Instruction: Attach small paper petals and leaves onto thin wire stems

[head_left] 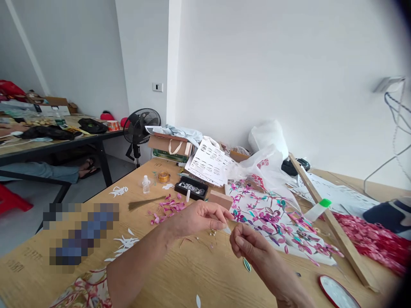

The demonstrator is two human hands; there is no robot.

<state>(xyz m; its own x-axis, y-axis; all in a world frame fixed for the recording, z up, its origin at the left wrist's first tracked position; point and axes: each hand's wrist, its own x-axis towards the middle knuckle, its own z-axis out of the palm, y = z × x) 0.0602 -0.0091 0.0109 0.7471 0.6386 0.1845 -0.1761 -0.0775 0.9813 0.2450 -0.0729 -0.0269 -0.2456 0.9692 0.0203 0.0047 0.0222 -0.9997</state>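
Note:
My left hand (205,217) reaches in over the wooden table with thumb and fingers pinched together. Just beneath its fingertips shows a small white piece (227,229), too small to make out fully. Close beside it, my right hand (251,244) is curled with thumb against forefinger; what it pinches is hidden. A thin line seems to run between the fingertips. Below the hands lie small pearl-like beads (212,233) and a green-edged leaf shape (246,265). Pink petals (168,208) are scattered beyond my left wrist, and white leaf-shaped cutouts (125,244) lie left of my forearm.
A white sheet with pink and purple flowers (269,209) spreads at the right, beside a wooden strip (334,226) and a green-capped bottle (317,209). Behind are a black case (192,188), a small clear bottle (146,185) and a printed sheet (210,162). A red-rimmed disc (337,291) lies front right.

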